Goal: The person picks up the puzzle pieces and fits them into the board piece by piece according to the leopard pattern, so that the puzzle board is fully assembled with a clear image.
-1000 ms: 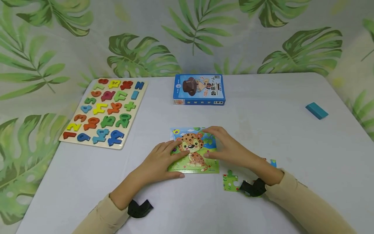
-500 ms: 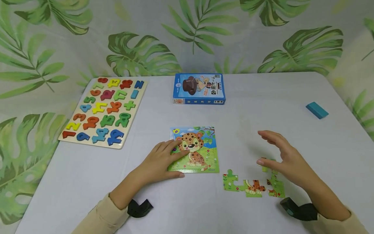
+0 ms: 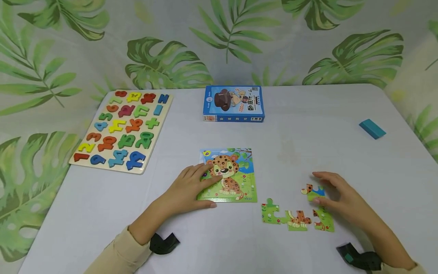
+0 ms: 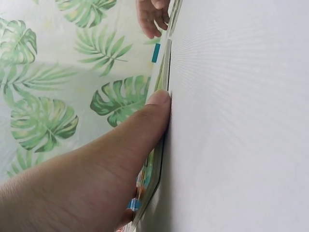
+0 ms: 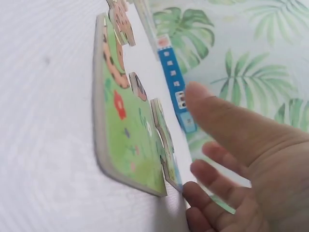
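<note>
Resting on the left part of the leopard picture board [image 3: 241, 175], the left hand [image 3: 189, 188] has its fingers laid straight and its thumb at the near edge, the grip released. The board lies flat near the middle of the worktop [image 3: 205, 243]. The right hand [image 3: 345, 196] is at a blue-and-green puzzle piece [image 3: 313, 194], thumb and fingers apart, its grip slack and clasping nothing; whether a fingertip touches the piece, I cannot tell. Nearer the person lie a spotted-leg piece [image 3: 298, 221], a green corner piece [image 3: 326, 221] and, beside the board, a green flowered piece [image 3: 268, 214]. A blue box [image 3: 234, 104] lies behind the board.
</note>
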The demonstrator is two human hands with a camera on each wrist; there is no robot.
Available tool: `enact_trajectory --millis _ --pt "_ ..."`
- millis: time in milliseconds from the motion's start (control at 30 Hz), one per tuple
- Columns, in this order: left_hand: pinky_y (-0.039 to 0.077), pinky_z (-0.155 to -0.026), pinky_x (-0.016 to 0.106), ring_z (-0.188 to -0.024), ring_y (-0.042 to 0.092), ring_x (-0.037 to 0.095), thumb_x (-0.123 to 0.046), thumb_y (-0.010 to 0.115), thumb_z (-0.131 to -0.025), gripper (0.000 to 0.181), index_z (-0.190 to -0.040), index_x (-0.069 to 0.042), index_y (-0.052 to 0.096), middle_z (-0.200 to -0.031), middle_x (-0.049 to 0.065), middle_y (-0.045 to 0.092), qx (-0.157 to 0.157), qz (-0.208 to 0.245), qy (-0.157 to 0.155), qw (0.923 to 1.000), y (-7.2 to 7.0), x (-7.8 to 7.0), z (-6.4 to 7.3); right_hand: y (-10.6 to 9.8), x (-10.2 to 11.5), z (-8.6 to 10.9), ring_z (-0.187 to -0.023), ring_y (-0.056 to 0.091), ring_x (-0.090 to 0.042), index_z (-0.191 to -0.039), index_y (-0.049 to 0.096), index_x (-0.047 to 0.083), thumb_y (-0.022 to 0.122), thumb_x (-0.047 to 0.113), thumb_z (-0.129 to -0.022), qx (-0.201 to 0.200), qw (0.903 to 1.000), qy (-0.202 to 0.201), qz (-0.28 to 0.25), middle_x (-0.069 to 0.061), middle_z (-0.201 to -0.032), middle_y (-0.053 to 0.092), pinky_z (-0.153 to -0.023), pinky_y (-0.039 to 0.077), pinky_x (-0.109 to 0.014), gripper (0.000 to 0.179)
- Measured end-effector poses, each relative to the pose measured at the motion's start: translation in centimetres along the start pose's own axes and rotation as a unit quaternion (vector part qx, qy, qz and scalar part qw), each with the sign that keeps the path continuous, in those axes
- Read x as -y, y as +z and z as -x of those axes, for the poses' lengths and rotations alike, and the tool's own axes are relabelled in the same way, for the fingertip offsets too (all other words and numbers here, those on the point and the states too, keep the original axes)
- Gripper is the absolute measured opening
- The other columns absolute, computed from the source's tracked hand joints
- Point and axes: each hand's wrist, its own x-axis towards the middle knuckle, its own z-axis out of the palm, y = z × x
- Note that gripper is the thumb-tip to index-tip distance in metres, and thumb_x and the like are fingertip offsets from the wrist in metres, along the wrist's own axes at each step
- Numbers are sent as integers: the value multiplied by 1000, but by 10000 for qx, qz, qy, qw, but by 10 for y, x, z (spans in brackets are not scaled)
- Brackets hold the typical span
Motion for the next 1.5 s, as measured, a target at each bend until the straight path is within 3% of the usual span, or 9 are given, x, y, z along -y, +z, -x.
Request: enact_trajectory --millis 100,233,467,600,767,833,967,1200,1500 --pt "18 -102 46 -130 18 28 -65 52 -76 72 -138 -30 37 -146 7 18 -6 24 0 10000 1 0 0 2 -6 0 -116 28 1 -129 45 8 74 16 -74 190 9997 94 140 -11 -126 40 -91 13 -3 64" --pt "17 -102 46 -130 17 28 -65 52 -76 73 -138 -30 37 -147 6 17 -12 62 -27 10000 3 1 1 4 -8 -1 -117 31 -20 -121 51 7 74 17 -74 276 9987 -29 433 -11 -123 41 -91 12 -6 54" --pt "16 -102 46 -130 18 28 -65 53 -76 73 -137 -29 38 -146 6 18 -61 130 -22 9999 3 1 1 7 -2 -1 -107 38 -36 -109 56 5 74 10 -73 120 9975 -304 628 -13 -115 46 -96 25 -28 40" --pt "16 -102 46 -130 17 28 -64 54 -76 72 -137 -29 38 -146 7 18 -67 173 -26 9998 4 0 2 6 2 -4 -104 43 -32 -109 54 4 74 12 -73 1 9948 -325 965 -12 -111 50 -92 32 -31 42" --pt "14 -103 44 -129 19 30 -60 56 -77 70 -136 -25 41 -145 9 21 -189 197 -16 9996 4 -2 1 3 14 -13 -94 47 -12 -112 53 5 76 9 -71 -217 9912 -619 1145 -3 -107 53 -81 31 -6 48" --pt "13 -104 43 -128 20 31 -59 57 -77 70 -135 -23 43 -144 11 23 -275 193 -5 9994 4 -4 0 3 22 -19 -94 46 -7 -114 53 6 76 8 -70 -285 9909 -768 1070 0 -108 53 -80 32 -5 49" --pt "10 -106 39 -128 21 30 -58 59 -77 69 -133 -20 45 -142 14 25 -361 161 -20 9992 5 -7 -2 7 45 -36 -101 46 -6 -116 54 9 76 6 -70 -350 9899 -1139 763 3 -113 52 -84 32 -7 51" --pt "23 -103 37 -130 21 26 -53 60 -78 68 -132 -13 45 -140 12 28 -354 361 63 9987 6 -9 -4 32 86 -72 -105 48 -15 -116 56 7 75 10 -73 -84 9863 -1629 244 2 -115 53 -87 40 -21 48" --pt "21 -104 32 -126 29 20 -51 59 -80 67 -129 -7 45 -136 5 38 -316 454 320 9980 6 -9 -10 74 107 -107 -106 47 -21 -117 57 3 72 20 -77 760 9882 -1284 335 -6 -111 53 -88 42 -40 46"
